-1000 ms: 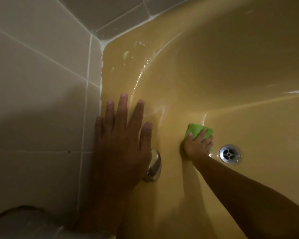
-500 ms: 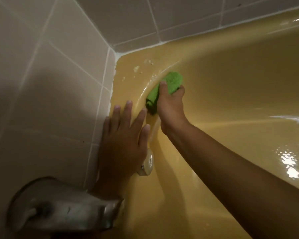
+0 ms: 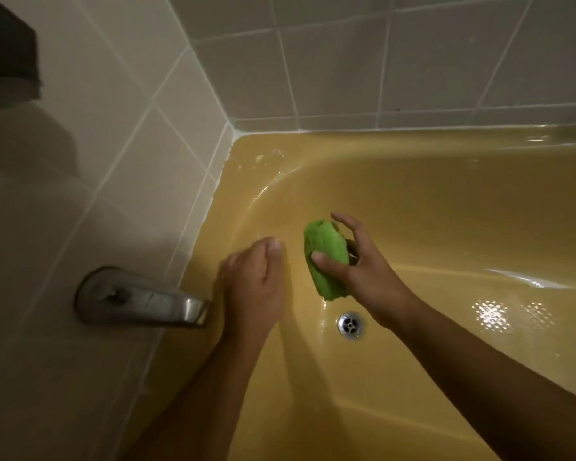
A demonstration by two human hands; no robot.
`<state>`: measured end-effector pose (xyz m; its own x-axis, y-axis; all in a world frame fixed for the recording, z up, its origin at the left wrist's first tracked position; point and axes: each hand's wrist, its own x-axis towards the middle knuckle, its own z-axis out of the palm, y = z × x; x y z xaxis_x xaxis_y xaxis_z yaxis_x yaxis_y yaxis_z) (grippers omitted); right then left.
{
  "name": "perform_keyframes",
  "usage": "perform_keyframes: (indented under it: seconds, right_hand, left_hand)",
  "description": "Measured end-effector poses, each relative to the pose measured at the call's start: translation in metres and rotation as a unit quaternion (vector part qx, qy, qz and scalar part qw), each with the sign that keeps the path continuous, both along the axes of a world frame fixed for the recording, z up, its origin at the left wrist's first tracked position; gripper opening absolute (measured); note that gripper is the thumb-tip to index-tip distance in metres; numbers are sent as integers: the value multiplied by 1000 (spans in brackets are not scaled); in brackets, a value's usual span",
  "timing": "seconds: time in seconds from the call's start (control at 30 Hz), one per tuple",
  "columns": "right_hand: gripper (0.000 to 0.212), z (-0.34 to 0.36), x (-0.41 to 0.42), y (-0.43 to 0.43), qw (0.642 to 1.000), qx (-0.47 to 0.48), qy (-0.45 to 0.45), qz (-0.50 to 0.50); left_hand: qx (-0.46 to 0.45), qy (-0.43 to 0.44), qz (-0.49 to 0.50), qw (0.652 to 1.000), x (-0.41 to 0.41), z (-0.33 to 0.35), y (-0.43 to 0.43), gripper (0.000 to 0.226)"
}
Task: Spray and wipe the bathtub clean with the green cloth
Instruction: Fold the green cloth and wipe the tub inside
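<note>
Over the drain end of the bathtub [image 3: 446, 227], near its tiled far-left corner, both hands hover above the basin; the right hand [image 3: 366, 277] has the green cloth [image 3: 326, 257] bunched into a wad, with the thumb pressed across its front, the fingers behind it and the forefinger lifted clear; the left hand [image 3: 253, 284] is just beside the cloth on its left, apart from it, its fingers loosely curled and holding nothing; it is somewhat blurred, and whether it touches the tub wall I cannot tell. The cloth appears to be lifted off the enamel, above the drain [image 3: 350, 325] and to the right of the spout [image 3: 140, 301]. The step in hand looks like regripping the cloth between wipes; to do it well, the left hand should probably help turn a fresh face outward and flatten the wad so more of it meets the surface, then the palm should press it down flat; the droplets [image 3: 266, 158] on the rim at the corner and the wet sheen on the slope below suggest that area wants another pass, worked from the rim down toward the drain.
</note>
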<state>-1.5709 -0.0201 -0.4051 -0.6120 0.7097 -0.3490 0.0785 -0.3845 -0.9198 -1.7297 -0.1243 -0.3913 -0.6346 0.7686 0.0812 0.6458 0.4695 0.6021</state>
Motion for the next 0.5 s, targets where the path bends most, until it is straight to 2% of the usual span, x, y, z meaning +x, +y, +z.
perform_keyframes:
  seconds: [0.03, 0.07, 0.13, 0.2, 0.23, 0.27, 0.37, 0.5]
  right_hand:
    - [75, 3, 11, -3, 999, 34, -12, 11]
    - [81, 7, 21, -7, 997, 72, -26, 24]
    - [90, 18, 40, -12, 986, 143, -56, 63]
    - [102, 30, 58, -16, 972, 199, -77, 99]
    - [107, 36, 67, -17, 963, 230, -88, 113]
    - [109, 43, 76, -17, 951, 265, -99, 128]
    - [98, 58, 104, -17, 919, 352, -105, 140]
    - [76, 71, 138, -25, 904, 409, -86, 92]
  left_hand:
    - [-21, -113, 32, 993, 27, 14, 1, 42]
    - [-45, -238, 67, 968, 49, 26, 2, 44]
    - [-60, -454, 132, 879, 81, 43, 4, 51]
    - [-41, -596, 187, 780, 99, 59, 0, 51]
    - [-31, -628, 206, 750, 105, 66, -2, 48]
    - [-22, -640, 214, 738, 112, 73, -4, 42]
    - [15, -641, 225, 734, 132, 91, -6, 29]
    - [41, -613, 252, 748, 164, 106, 0, 22]
